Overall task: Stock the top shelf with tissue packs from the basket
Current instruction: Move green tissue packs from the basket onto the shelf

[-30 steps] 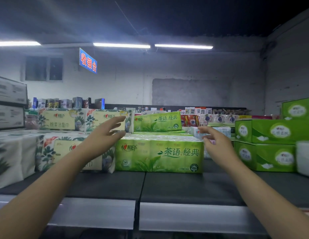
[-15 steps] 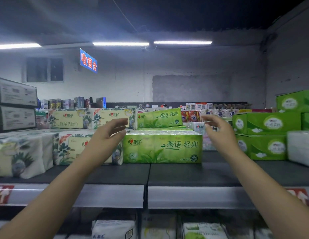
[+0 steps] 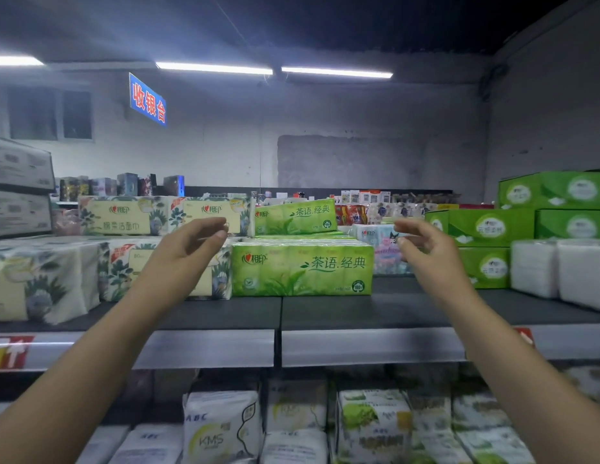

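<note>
A green tissue pack (image 3: 302,269) lies on the dark top shelf (image 3: 325,313), front face toward me, with a second green pack (image 3: 295,216) tilted behind it. My left hand (image 3: 185,252) hovers at the front pack's left end, fingers loosely curled, holding nothing. At the pack's right end my right hand (image 3: 429,252) is raised the same way, empty and apart from the pack. The basket is out of view.
Floral cream tissue packs (image 3: 138,272) fill the shelf to the left, with more (image 3: 164,216) behind. Green boxes (image 3: 486,229) and white packs (image 3: 559,269) stand at the right. A pink cartoon pack (image 3: 382,242) sits behind my right hand. Lower shelf holds several packs (image 3: 221,426).
Both hands have drawn back from the green pack and their fingers have curled slightly. The view has tilted down, so the lower shelf now shows.
</note>
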Demonstrator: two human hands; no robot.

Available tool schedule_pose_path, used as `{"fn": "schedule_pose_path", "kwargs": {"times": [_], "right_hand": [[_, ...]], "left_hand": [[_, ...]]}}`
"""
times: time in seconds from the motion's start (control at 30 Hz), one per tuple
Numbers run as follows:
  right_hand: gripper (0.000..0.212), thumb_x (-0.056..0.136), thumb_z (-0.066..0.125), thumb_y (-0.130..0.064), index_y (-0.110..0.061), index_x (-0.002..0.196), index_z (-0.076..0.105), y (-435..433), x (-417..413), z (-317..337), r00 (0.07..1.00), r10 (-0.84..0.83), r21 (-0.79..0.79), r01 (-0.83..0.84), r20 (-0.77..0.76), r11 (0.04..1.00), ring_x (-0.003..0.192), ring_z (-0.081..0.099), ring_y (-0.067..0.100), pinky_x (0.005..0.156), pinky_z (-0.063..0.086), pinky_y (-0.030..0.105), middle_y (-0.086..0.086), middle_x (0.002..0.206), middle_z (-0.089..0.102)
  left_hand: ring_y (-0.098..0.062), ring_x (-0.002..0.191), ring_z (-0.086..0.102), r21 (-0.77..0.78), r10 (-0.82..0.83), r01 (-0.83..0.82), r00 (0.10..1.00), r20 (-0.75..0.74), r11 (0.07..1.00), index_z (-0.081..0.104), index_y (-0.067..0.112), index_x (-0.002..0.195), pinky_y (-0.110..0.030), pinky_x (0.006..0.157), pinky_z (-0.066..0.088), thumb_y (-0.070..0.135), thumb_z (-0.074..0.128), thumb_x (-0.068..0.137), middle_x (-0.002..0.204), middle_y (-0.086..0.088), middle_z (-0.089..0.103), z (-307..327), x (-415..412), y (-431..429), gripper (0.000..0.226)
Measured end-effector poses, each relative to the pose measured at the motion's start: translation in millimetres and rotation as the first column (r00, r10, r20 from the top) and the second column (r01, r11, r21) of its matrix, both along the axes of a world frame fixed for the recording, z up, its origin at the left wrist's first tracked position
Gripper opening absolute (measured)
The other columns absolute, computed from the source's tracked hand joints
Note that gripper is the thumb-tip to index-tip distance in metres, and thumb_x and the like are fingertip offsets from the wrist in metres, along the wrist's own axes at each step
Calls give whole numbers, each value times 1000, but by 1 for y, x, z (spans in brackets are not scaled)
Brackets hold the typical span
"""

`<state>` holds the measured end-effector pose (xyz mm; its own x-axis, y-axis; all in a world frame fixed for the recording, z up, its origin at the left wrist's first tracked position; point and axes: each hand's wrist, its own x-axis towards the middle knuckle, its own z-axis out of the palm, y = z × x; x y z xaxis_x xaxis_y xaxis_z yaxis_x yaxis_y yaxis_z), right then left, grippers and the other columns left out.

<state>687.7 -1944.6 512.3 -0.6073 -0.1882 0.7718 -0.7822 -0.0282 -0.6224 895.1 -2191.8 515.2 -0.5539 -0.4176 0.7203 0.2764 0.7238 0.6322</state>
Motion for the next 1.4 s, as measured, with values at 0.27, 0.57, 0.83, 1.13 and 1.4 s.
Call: {"fn": "schedule_pose_path", "kwargs": {"times": [0.27, 0.57, 0.83, 1.13, 1.4], "right_hand": [[33, 90, 61, -8, -15, 122, 57, 11, 37, -1, 1000, 7, 82, -9, 30, 997, 96, 57, 9, 75, 46, 17, -5, 115, 59], [36, 90, 61, -15, -32, 120, 52, 29, 86, -2, 999, 22, 86, -25, 38, 996, 106, 59, 8, 87, 50, 32, -8, 118, 60], [44, 89, 62, -13, -33, 126, 46, 49, 114, -6, 1000, 0, 153, -5, 30, 988, 104, 58, 0, 82, 48, 20, -14, 116, 58], [42, 90, 61, -20, -32, 127, 47, 64, 122, -3, 999, 31, 168, -37, 39, 985, 104, 55, -7, 80, 45, 16, -20, 115, 57], [36, 91, 60, -20, -32, 123, 49, 69, 117, -17, 996, 32, 181, -46, 78, 982, 99, 52, -10, 78, 42, 16, -17, 116, 56]], "left_hand": [[2, 109, 55, 2, -37, 37, 999, 12, 999, 53, 37, 120, -34, 99, 40, 34, 51, 96, 118, 14, 63, 6, 27, 2, 24], [7, 108, 54, 54, -163, 161, 986, 41, 985, 55, 37, 116, -18, 91, 42, 30, 53, 96, 120, 12, 63, -2, 35, 13, 21], [5, 110, 53, 133, -228, 231, 973, -39, 964, 48, 35, 130, -24, 93, 39, 32, 53, 94, 122, 12, 62, -3, 56, 34, 37], [8, 109, 52, 121, -182, 179, 983, 15, 976, 47, 39, 127, -20, 87, 40, 35, 53, 95, 125, 14, 60, -9, 67, 47, 33], [1, 109, 59, 102, -148, 147, 989, 2, 984, 60, 35, 116, -23, 93, 44, 26, 54, 96, 118, 12, 65, -16, 77, 52, 23]]}}
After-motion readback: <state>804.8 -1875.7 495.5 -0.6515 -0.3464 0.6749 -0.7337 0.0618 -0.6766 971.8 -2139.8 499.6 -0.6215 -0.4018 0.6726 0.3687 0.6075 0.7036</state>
